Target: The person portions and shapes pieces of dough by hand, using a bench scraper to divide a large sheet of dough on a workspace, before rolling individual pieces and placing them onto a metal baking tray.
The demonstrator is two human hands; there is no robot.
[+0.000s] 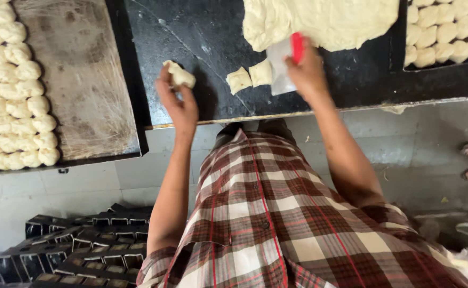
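Dough piece [179,74] in left hand [176,101], scraper [286,63] in right hand [308,74].

pale cream dough [324,18], red-handled scraper [297,48], black counter [202,37], plaid cloth [276,213]

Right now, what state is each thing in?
left hand: shut on dough piece, lifted
right hand: shut on scraper
cut dough pieces: two, loose on black counter
dough mass: uncut, spread out
left tray: part filled
right tray: filled where visible
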